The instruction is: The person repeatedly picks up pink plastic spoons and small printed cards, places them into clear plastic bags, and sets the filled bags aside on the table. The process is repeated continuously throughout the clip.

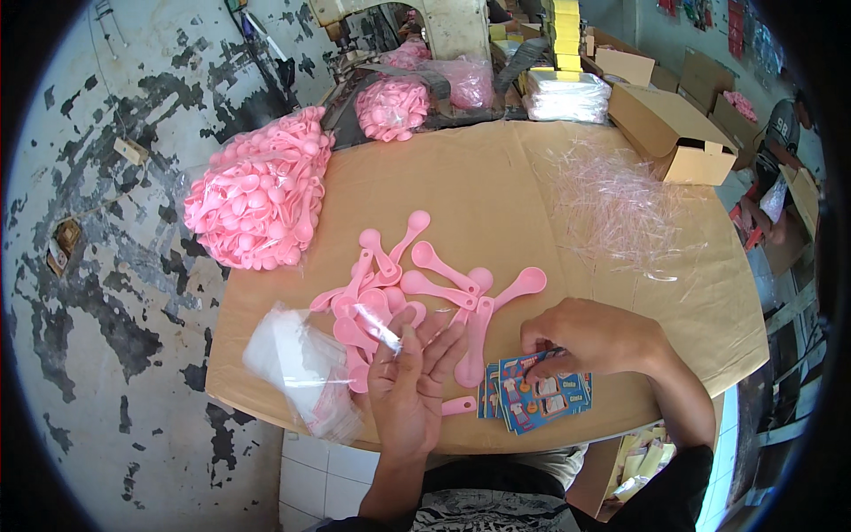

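My left hand (408,386) is palm up at the near edge of the table, its thumb and fingers curled about a small clear plastic bag (379,328) that catches the light. Right of it, my right hand (594,337) pinches the upper edge of a blue printed card (536,403) on a small stack of similar cards. Beyond both hands lies a loose heap of pink plastic measuring spoons (441,266), some partly hidden by my left hand. A pack of clear plastic bags (301,368) rests just left of my left hand.
A large bag of pink spoons (257,195) stands at the left, with a smaller one (390,108) at the back. Thin clear plastic strips (620,208) lie scattered on the right. An open cardboard box (665,133) sits at the back right. Another person (780,142) is farther right.
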{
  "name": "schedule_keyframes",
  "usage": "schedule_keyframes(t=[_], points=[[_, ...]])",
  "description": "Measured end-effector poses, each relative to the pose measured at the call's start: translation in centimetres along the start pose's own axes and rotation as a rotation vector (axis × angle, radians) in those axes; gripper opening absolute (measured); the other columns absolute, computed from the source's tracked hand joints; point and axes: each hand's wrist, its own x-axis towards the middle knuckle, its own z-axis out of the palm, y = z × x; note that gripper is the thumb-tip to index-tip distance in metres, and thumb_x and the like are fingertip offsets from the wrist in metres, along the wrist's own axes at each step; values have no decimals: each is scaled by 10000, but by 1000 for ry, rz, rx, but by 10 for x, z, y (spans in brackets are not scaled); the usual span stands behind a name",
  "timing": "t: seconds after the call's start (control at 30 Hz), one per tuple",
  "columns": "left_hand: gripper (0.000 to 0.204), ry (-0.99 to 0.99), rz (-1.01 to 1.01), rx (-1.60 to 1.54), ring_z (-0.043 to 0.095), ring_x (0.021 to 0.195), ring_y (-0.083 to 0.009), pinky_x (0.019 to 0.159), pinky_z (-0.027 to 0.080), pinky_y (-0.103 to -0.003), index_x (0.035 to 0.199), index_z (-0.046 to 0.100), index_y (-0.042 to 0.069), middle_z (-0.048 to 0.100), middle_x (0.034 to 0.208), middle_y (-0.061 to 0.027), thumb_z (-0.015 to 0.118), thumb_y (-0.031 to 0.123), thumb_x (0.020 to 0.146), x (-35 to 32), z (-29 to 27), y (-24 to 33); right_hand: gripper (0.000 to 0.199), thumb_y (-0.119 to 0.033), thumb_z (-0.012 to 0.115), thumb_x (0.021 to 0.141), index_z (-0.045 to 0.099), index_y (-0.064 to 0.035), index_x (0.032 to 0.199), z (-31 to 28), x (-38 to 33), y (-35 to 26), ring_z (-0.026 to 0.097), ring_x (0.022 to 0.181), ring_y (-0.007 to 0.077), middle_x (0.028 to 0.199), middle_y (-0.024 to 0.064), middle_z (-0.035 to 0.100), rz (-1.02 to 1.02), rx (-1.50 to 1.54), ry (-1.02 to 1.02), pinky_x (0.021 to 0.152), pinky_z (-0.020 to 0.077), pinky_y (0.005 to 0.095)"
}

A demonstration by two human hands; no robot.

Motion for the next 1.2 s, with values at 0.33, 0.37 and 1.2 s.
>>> schedule_keyframes(t=[0.33,0.37,1.2], points=[[272,103,136,24,660,987,-268,908,563,-408,1155,547,-72,660,1005,-157,610,8,903,9,2,-18,230,-191,613,925,629,-49,1104,1,4,5,682,667,227,856,133,676,19,432,288,560,535,333],[272,104,137,23,660,987,-268,908,563,-408,1155,547,-72,660,1005,-157,610,8,903,9,2,-19,213,-181,599,937,627,-51,1104,2,5,4,669,618,191,842,124,680,-7,460,336,509,522,307],[279,118,54,-52,635,1051,-230,921,553,-379,1181,524,-44,628,1142,-158,594,29,922,9,5,-23,162,-91,633,891,624,-17,1034,27,16,-7,580,500,174,635,121,600,-211,314,657,489,434,309]])
